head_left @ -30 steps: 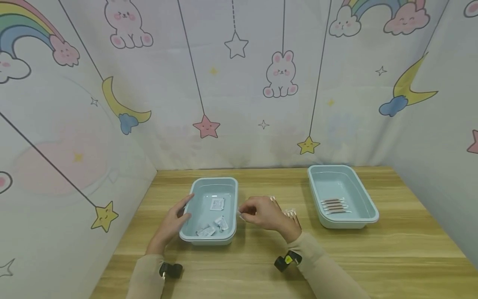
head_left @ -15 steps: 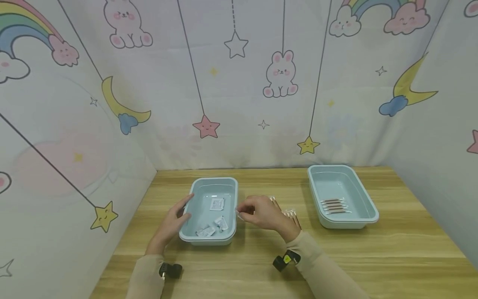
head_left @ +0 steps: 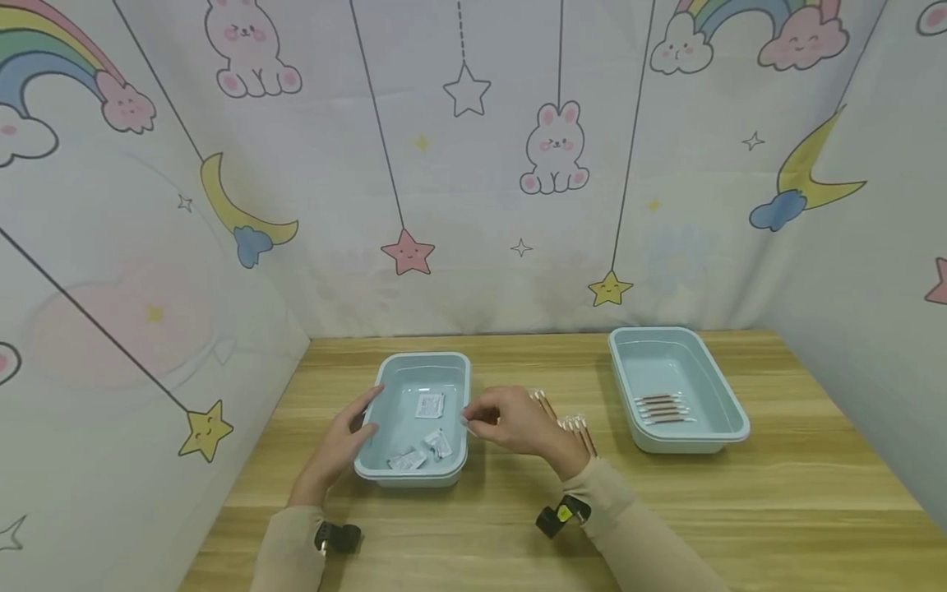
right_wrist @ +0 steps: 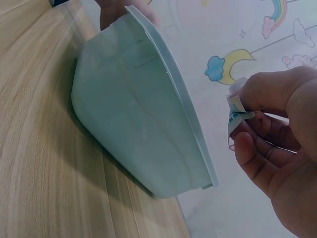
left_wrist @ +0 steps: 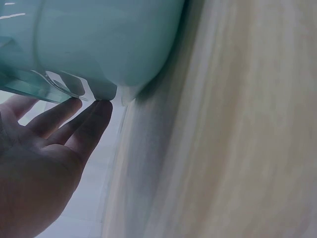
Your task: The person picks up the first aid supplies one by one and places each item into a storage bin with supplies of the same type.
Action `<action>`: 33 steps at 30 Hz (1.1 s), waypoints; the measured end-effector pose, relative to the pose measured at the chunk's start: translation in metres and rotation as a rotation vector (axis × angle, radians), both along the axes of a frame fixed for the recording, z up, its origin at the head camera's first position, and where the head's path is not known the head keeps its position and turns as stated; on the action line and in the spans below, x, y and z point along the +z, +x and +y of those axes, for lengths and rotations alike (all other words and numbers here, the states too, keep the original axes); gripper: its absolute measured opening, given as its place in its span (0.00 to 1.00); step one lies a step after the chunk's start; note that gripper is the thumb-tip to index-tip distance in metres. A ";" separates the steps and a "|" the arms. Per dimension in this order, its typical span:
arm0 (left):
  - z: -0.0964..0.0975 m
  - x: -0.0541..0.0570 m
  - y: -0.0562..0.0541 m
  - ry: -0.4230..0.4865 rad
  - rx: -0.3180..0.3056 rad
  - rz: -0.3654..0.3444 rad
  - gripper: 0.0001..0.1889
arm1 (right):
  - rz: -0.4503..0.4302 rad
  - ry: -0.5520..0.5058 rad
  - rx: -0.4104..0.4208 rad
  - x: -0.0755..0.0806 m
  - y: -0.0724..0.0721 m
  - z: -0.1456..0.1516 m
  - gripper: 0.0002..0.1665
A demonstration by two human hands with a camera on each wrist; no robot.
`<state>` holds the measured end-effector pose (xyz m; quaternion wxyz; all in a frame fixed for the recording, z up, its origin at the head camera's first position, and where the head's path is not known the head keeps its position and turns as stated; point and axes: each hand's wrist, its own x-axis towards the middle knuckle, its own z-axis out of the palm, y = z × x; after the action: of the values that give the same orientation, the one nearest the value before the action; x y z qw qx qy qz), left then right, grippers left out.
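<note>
My right hand (head_left: 510,421) pinches a small white printed packet (right_wrist: 236,115) between thumb and fingers, at the right rim of the left light-blue basin (head_left: 399,358). The packet is creased and partly covered by the fingers. Inside this basin lie similar white packets (head_left: 430,405), one flat and others crumpled near the front. My left hand (head_left: 342,436) rests against the basin's left side, its fingers fairly straight; the left wrist view shows fingertips (left_wrist: 103,110) touching the outer wall.
A second light-blue basin (head_left: 728,411) stands at the right, holding several brown-stemmed swabs (head_left: 663,408) in clear wrappers. More wrapped swabs (head_left: 579,432) lie on the wooden table (head_left: 473,526) behind my right wrist. A patterned curtain (head_left: 481,304) closes off the back.
My right hand has shifted slightly left with the packet, from beside the basin to its right rim. The left hand and both basins look unmoved.
</note>
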<state>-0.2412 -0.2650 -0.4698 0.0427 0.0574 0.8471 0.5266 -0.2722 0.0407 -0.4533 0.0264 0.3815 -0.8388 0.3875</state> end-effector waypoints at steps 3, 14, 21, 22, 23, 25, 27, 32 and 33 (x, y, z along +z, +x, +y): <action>0.000 -0.001 0.000 0.001 0.002 -0.003 0.31 | -0.003 0.005 0.007 0.001 0.000 -0.002 0.06; 0.000 0.001 0.001 -0.010 0.007 -0.002 0.31 | -0.017 0.026 0.005 0.008 0.001 -0.006 0.07; -0.001 0.000 0.000 -0.015 0.000 0.013 0.31 | -0.008 0.025 0.009 0.009 0.002 -0.008 0.08; 0.000 0.000 0.000 -0.015 0.000 0.012 0.31 | -0.007 0.024 0.010 0.009 0.002 -0.008 0.08; 0.000 0.000 0.000 -0.015 -0.001 0.012 0.31 | -0.006 0.021 0.011 0.009 0.002 -0.008 0.08; 0.000 0.001 0.001 -0.013 -0.001 0.011 0.31 | -0.005 0.012 0.014 0.009 0.002 -0.009 0.07; 0.000 0.001 0.001 -0.010 0.000 0.009 0.31 | -0.005 0.003 0.015 0.009 0.002 -0.009 0.07; 0.000 0.000 0.001 -0.011 0.003 0.012 0.31 | -0.005 -0.004 0.018 0.009 0.002 -0.010 0.07; -0.001 -0.001 0.001 -0.013 0.004 0.013 0.31 | -0.005 -0.004 0.019 0.009 0.002 -0.010 0.07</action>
<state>-0.2406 -0.2655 -0.4708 0.0364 0.0591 0.8509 0.5208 -0.2705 0.0305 -0.4444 0.0214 0.3886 -0.8344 0.3902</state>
